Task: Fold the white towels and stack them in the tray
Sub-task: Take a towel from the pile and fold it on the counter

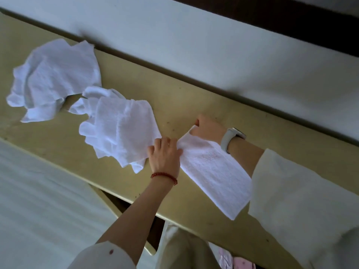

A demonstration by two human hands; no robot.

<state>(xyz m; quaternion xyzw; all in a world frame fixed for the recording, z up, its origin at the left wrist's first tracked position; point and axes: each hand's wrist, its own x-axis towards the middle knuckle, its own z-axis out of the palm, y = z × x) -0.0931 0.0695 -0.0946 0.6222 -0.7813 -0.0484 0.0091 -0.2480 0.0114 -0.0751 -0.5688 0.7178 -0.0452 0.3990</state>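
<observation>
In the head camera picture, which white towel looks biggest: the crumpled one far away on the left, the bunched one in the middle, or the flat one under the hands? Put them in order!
1. The crumpled towel looks largest.
2. The flat towel and the bunched towel look about alike, so I won't rank them; an arm hides part of the flat one.

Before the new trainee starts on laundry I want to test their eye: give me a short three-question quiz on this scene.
1. True or false: both hands are on the folded towel.
2. Which wrist wears the watch? A) left B) right
3. How many loose towel piles lie on the table, left of the hands?

Key: 1 true: the left hand grips its near end, the right hand pinches its far corner. 2 B; the left wears a red bracelet. 3 two: near pile, far pile.
</observation>
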